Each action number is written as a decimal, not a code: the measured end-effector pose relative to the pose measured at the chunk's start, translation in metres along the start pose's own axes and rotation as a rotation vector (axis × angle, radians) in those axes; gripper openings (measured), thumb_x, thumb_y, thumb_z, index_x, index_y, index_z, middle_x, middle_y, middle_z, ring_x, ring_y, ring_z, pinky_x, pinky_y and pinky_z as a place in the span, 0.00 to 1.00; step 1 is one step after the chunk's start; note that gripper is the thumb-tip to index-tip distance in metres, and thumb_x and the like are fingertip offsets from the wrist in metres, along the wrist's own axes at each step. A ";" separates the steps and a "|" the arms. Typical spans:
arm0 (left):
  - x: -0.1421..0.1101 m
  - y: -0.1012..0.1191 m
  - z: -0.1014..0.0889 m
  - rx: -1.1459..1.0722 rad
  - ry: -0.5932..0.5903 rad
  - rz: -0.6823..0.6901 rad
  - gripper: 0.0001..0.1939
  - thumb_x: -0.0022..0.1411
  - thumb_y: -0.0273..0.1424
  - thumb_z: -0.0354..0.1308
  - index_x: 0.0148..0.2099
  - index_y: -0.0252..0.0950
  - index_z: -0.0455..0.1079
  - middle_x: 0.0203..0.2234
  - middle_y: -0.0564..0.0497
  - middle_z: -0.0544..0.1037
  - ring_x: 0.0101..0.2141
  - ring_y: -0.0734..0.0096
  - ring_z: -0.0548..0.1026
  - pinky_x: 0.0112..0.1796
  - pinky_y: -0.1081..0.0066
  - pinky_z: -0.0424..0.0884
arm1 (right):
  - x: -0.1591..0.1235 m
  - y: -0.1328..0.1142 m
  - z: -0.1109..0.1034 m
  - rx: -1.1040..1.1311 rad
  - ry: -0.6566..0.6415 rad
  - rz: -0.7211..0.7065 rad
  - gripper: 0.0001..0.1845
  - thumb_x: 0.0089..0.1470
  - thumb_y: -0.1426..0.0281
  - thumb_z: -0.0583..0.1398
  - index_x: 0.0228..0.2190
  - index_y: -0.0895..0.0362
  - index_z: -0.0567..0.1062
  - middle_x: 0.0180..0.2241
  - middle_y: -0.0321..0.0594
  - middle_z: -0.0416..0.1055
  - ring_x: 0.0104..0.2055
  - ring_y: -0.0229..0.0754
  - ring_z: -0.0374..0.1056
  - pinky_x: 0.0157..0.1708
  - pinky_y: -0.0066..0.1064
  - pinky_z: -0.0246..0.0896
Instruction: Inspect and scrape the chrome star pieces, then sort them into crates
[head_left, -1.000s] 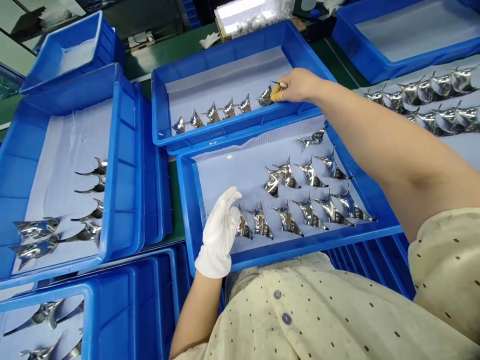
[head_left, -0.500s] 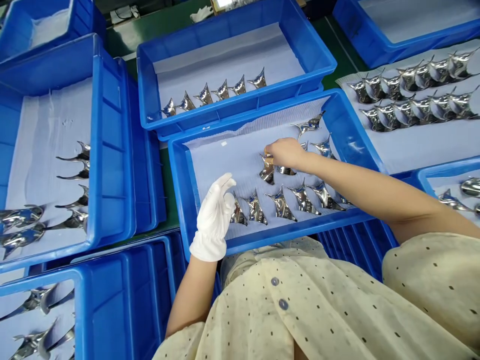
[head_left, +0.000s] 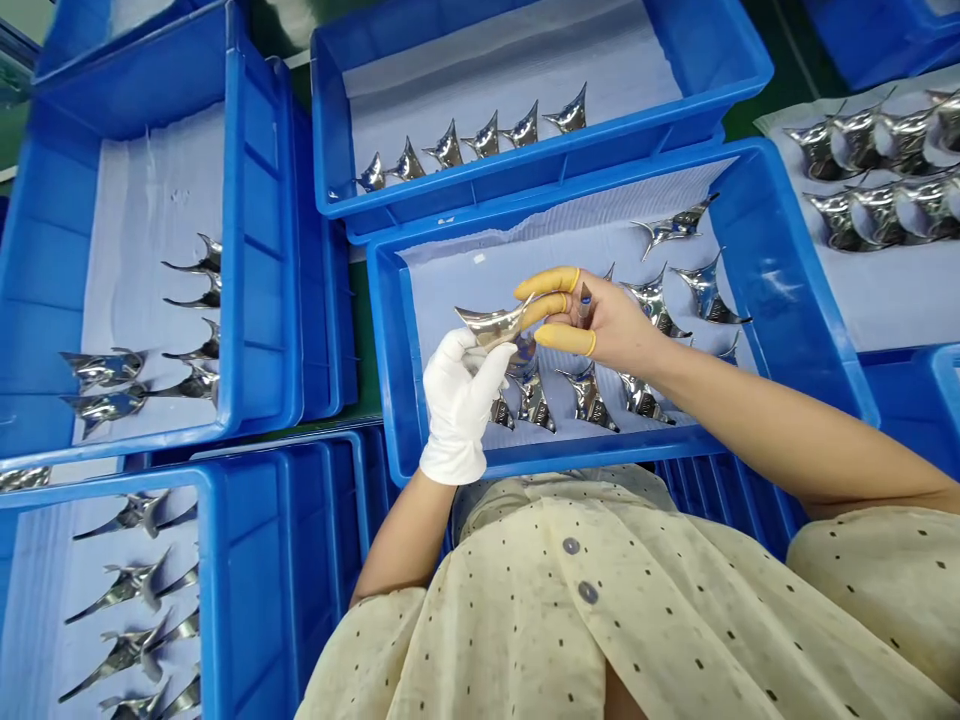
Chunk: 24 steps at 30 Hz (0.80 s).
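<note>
My left hand (head_left: 459,400), in a white glove, pinches a curved, shiny metal piece (head_left: 491,325) with pointed ends, raised over the blue bin (head_left: 615,455) in front of me. My right hand (head_left: 600,320) wears yellow finger covers. Its thumb and first fingers are spread around the piece's right tip; whether they touch it I cannot tell. A slim, dark, pointed object (head_left: 585,303) is tucked in the right palm, its kind unclear. Beneath the hands, similar metal pieces (head_left: 590,395) lie on the bin's white lining (head_left: 450,270), several partly hidden.
Behind stands another blue bin (head_left: 540,160) with a row of metal pieces (head_left: 484,137). Blue bins with more pieces flank me at upper left (head_left: 259,230) and lower left (head_left: 214,590). To the right, rows of pieces (head_left: 874,215) rest on a white sheet (head_left: 870,290).
The right hand has lifted a metal piece from the bin and brought it left and nearer. My left hand has closed on it. The view has shifted slightly.
</note>
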<state>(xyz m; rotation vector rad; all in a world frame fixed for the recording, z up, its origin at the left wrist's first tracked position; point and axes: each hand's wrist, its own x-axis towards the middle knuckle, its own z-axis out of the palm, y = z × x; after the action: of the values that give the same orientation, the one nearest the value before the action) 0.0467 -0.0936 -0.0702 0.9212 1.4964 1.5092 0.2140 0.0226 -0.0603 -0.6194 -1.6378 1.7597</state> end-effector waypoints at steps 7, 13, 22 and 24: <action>-0.009 -0.013 0.003 0.268 0.033 0.234 0.22 0.60 0.47 0.77 0.46 0.38 0.78 0.28 0.53 0.82 0.24 0.71 0.80 0.31 0.69 0.78 | -0.002 0.013 0.014 0.053 0.167 0.040 0.11 0.52 0.65 0.75 0.32 0.53 0.79 0.34 0.37 0.80 0.37 0.39 0.77 0.43 0.35 0.79; -0.010 -0.013 0.007 0.254 0.032 0.201 0.26 0.56 0.51 0.78 0.46 0.39 0.77 0.29 0.54 0.82 0.26 0.71 0.80 0.33 0.69 0.78 | -0.004 0.017 0.021 0.057 0.196 0.056 0.09 0.52 0.65 0.74 0.34 0.53 0.82 0.36 0.37 0.82 0.37 0.38 0.78 0.46 0.35 0.80; -0.011 -0.012 0.002 0.161 -0.004 0.101 0.25 0.56 0.51 0.78 0.43 0.40 0.75 0.27 0.55 0.78 0.25 0.72 0.75 0.31 0.68 0.75 | -0.006 0.023 0.020 0.029 0.208 0.060 0.12 0.54 0.60 0.75 0.35 0.53 0.83 0.38 0.38 0.82 0.40 0.40 0.79 0.47 0.37 0.80; -0.009 -0.013 0.002 0.200 0.003 0.150 0.23 0.57 0.50 0.78 0.41 0.40 0.77 0.29 0.54 0.78 0.27 0.71 0.75 0.33 0.68 0.74 | -0.007 0.025 0.020 0.026 0.216 0.058 0.13 0.54 0.59 0.75 0.35 0.54 0.83 0.38 0.39 0.83 0.39 0.40 0.79 0.45 0.35 0.79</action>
<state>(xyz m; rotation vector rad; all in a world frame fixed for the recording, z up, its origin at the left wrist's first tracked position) 0.0528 -0.1012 -0.0827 1.1711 1.6330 1.4844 0.2013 0.0036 -0.0836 -0.8218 -1.4601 1.6875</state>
